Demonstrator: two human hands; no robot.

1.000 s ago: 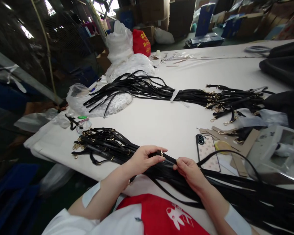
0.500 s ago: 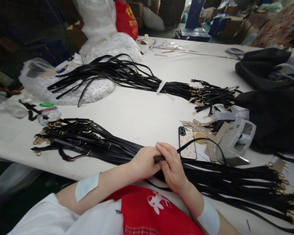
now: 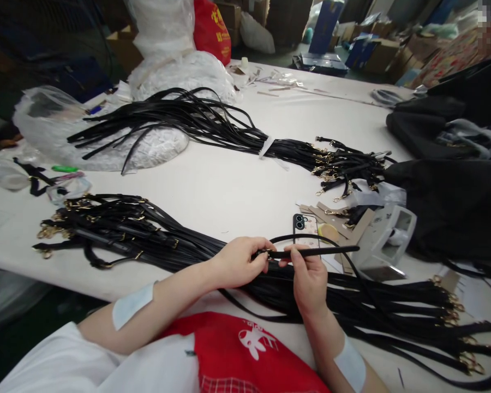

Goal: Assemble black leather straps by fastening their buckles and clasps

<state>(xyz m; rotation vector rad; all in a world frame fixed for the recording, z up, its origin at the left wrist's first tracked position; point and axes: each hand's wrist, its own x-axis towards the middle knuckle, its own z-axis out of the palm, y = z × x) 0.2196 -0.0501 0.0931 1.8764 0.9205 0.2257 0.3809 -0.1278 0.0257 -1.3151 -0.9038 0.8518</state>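
Observation:
My left hand (image 3: pixel 247 261) is closed around one end of a black strap, where a small gold buckle shows at the fingertips. With thumb and fingers my right hand (image 3: pixel 309 273) pinches the black strap (image 3: pixel 335 250), whose straight end points right. Another length of strap loops above and behind my right hand. Beneath both hands lies a long bundle of black straps (image 3: pixel 188 240), with gold buckles and clasps at its left end and gold clasps at its right end.
A second strap bundle (image 3: pixel 229 128), tied with a white band, lies farther back. A phone (image 3: pixel 305 225), cardboard strips and a white tape dispenser (image 3: pixel 387 243) are beyond my right hand. Black fabric (image 3: pixel 454 207) lies at the right, plastic bags (image 3: pixel 147 150) at the back left.
My hands have moved apart; the right has shifted right. The strap end now extends straight out past my right hand, and the gold buckle has come into view. The camera view has shifted slightly.

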